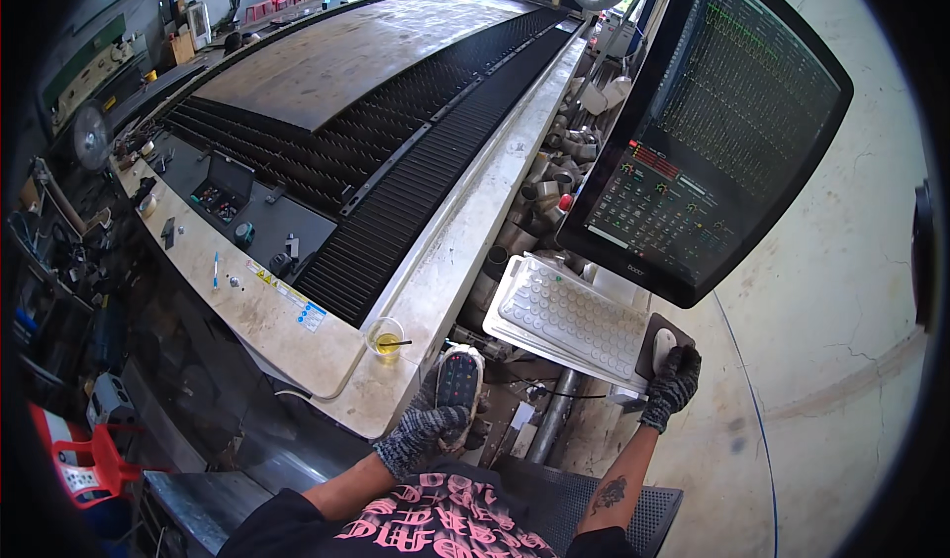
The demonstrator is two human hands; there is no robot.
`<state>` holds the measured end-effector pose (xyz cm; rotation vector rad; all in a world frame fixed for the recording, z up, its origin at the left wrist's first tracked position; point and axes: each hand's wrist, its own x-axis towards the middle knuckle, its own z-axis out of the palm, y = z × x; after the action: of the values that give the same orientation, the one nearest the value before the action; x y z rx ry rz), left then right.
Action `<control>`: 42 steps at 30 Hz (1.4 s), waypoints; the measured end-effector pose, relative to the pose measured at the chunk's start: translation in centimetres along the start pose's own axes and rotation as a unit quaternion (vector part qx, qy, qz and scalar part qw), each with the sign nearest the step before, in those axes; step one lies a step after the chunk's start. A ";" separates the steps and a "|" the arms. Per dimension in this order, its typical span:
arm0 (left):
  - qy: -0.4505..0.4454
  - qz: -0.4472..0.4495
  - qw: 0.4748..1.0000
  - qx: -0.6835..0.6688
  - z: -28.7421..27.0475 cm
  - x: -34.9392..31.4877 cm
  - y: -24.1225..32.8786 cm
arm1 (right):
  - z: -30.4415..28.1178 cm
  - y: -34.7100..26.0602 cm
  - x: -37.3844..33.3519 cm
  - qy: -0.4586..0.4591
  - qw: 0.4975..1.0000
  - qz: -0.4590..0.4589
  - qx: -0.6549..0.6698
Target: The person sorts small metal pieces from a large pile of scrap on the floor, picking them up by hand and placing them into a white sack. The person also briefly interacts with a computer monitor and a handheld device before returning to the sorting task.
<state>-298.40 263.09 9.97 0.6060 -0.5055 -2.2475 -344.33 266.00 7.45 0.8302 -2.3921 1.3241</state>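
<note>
My left hand [426, 433], in a grey speckled knit glove, is closed around a handheld remote control [458, 378]. The remote has a dark face with small coloured buttons and a pale, worn edge. My right hand [677, 382], gloved alike, rests over a white computer mouse [664, 346] on a dark mouse pad [645, 356]. Beside the pad, a white keyboard [574, 311] with round keys lies on a tilted white shelf. Above it, a large monitor [732, 133] shows rows of green shapes on a dark screen.
A long machine bed with dark slats [396, 192] carries a big metal sheet [366, 48]. On its pale front ledge stands a clear cup [389, 340] of yellow liquid. Metal offcuts [544, 197] are piled between the bed and monitor. A red chair [99, 459] stands lower left.
</note>
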 end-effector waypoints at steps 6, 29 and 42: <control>0.002 -0.009 1.000 0.012 -0.5 -0.1 0.1 | 0.0 -0.6 0.0 0.006 1.000 0.000 0.005; 0.030 0.037 0.999 0.007 0.1 0.0 0.0 | -0.1 -0.2 0.0 -0.010 1.000 0.014 0.002; 0.030 0.011 0.999 -0.027 -0.3 0.3 -0.1 | 0.3 0.3 0.2 -0.007 0.999 0.017 0.030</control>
<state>-298.47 262.84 9.59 0.6343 -0.4192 -2.2076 -344.70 265.82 7.20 0.8194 -2.3982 1.4130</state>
